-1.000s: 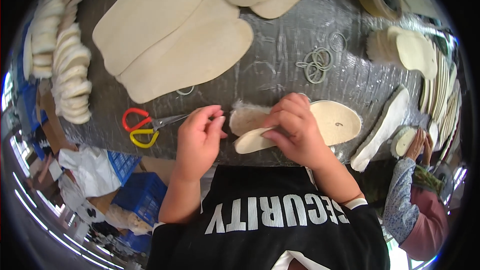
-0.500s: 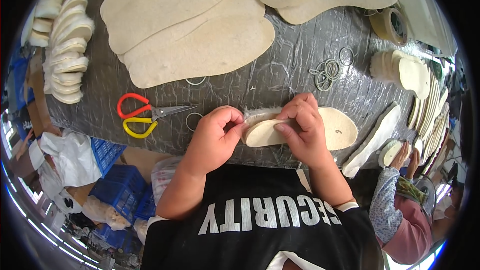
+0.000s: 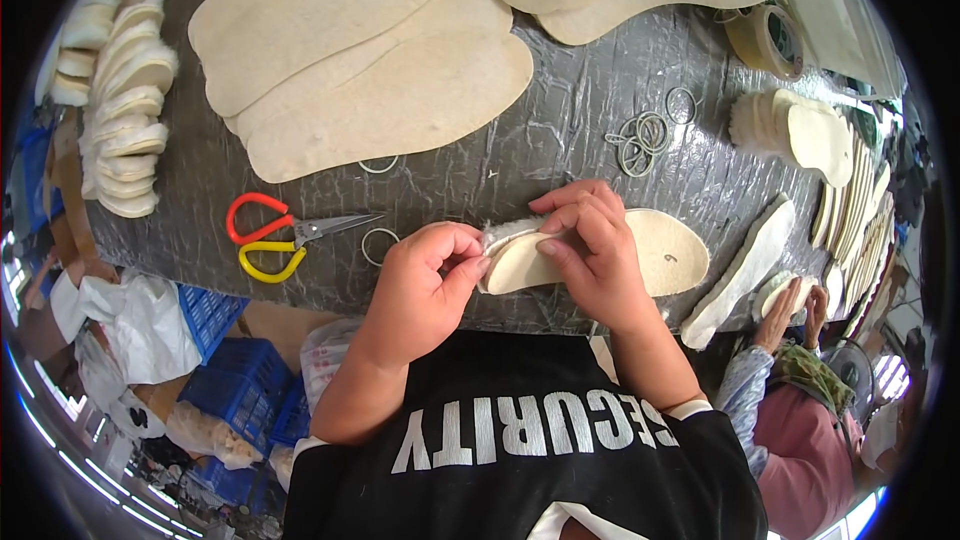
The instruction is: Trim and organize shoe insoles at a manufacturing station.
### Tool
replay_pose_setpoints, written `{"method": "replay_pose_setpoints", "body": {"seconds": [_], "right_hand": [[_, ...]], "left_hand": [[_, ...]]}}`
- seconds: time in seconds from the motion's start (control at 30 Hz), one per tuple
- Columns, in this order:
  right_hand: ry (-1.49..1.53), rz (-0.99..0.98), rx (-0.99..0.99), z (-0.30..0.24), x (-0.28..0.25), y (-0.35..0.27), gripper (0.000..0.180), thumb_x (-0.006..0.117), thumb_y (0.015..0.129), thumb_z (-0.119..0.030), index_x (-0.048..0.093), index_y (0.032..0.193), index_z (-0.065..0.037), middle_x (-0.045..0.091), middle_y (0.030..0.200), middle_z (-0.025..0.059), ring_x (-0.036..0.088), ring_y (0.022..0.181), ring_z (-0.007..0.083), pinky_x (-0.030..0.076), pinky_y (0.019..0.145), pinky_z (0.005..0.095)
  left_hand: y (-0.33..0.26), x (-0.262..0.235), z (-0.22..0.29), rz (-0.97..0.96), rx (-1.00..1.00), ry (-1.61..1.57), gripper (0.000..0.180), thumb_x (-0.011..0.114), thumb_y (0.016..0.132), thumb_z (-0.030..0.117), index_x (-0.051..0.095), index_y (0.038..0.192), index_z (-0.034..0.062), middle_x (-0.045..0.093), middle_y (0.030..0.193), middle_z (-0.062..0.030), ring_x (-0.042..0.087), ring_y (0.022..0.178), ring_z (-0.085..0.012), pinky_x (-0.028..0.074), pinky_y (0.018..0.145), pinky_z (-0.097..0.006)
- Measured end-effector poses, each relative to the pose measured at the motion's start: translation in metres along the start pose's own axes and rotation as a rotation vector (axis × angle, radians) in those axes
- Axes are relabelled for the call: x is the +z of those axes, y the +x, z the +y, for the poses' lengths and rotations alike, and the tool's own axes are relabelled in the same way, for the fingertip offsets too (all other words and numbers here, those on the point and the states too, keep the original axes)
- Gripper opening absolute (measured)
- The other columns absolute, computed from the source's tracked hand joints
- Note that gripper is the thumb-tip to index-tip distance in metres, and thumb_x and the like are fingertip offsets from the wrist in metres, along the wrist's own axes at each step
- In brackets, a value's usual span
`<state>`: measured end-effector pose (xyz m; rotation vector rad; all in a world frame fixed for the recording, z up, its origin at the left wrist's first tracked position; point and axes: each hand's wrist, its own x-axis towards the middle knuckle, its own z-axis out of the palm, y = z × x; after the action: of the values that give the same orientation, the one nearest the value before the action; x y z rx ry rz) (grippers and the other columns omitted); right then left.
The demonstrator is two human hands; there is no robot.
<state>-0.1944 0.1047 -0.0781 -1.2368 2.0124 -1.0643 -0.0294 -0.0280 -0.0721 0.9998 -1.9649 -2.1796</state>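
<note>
Insole point(image 3: 655, 252), cream and fleecy, lies just right of the scissors point(image 3: 285, 235). The left hand point(image 3: 425, 285) pinches its fluffy end, fingers closed; the right hand point(image 3: 590, 245) presses it flat, fingers curled. Keeping the edges aligned seems wise.

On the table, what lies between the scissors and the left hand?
In the head view, one loose rubber band lies on the grey table between the scissors and the left hand; the rest of that stretch is bare.
</note>
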Motion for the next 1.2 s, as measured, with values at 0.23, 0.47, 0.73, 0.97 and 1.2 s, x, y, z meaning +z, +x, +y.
{"method": "replay_pose_setpoints", "body": {"seconds": [0.23,0.47,0.73,0.97,1.2], "right_hand": [[-0.044,-0.013,0.052,-0.002,0.001,-0.002,0.022,0.070,0.068,-0.006,0.059,0.087,-0.008,0.059,0.084,0.0043,0.053,0.086,0.0249,0.037,0.079,0.0379],[-0.142,-0.054,-0.024,-0.005,-0.002,0.002,0.016,0.069,0.070,-0.009,0.060,0.084,-0.007,0.058,0.082,0.0040,0.053,0.084,0.0259,0.037,0.077,0.0372],[-0.090,0.018,0.017,-0.007,-0.004,0.000,0.012,0.067,0.071,-0.008,0.058,0.078,-0.007,0.057,0.079,0.0039,0.052,0.080,0.0264,0.036,0.074,0.0388],[-0.172,-0.052,-0.028,-0.016,-0.009,-0.003,0.023,0.071,0.073,-0.024,0.059,0.085,-0.008,0.059,0.085,0.0040,0.054,0.085,0.0254,0.036,0.079,0.0393],[-0.285,-0.165,0.018,0.001,-0.033,-0.014,0.025,0.069,0.077,-0.031,0.063,0.089,-0.010,0.062,0.079,0.0027,0.058,0.078,0.0223,0.035,0.080,0.0354]], "left_hand": [[-0.001,0.003,0.005,0.053,0.112,0.051,0.006,0.062,0.080,-0.003,0.056,0.082,-0.0027,0.062,0.083,-0.0115,0.059,0.070,-0.0174,0.047,0.063,-0.027],[-0.005,0.004,0.011,0.057,0.044,0.009,0.004,0.058,0.087,0.001,0.057,0.086,-0.0027,0.062,0.084,-0.0090,0.058,0.072,-0.0128,0.048,0.065,-0.025],[-0.006,0.015,0.006,0.009,-0.026,-0.513,0.033,0.068,0.084,0.009,0.054,0.110,-0.0048,0.062,0.093,-0.0059,0.058,0.081,-0.0071,0.049,0.070,-0.021],[-0.004,0.013,-0.007,0.066,-0.051,-0.175,0.022,0.075,0.076,0.005,0.061,0.091,-0.0029,0.058,0.079,0.0012,0.049,0.070,-0.0033,0.042,0.061,-0.020],[-0.007,0.003,-0.013,0.073,0.045,-0.222,0.017,0.076,0.076,0.006,0.061,0.082,0.0001,0.054,0.075,0.0039,0.045,0.067,-0.0029,0.039,0.060,-0.019]]}}
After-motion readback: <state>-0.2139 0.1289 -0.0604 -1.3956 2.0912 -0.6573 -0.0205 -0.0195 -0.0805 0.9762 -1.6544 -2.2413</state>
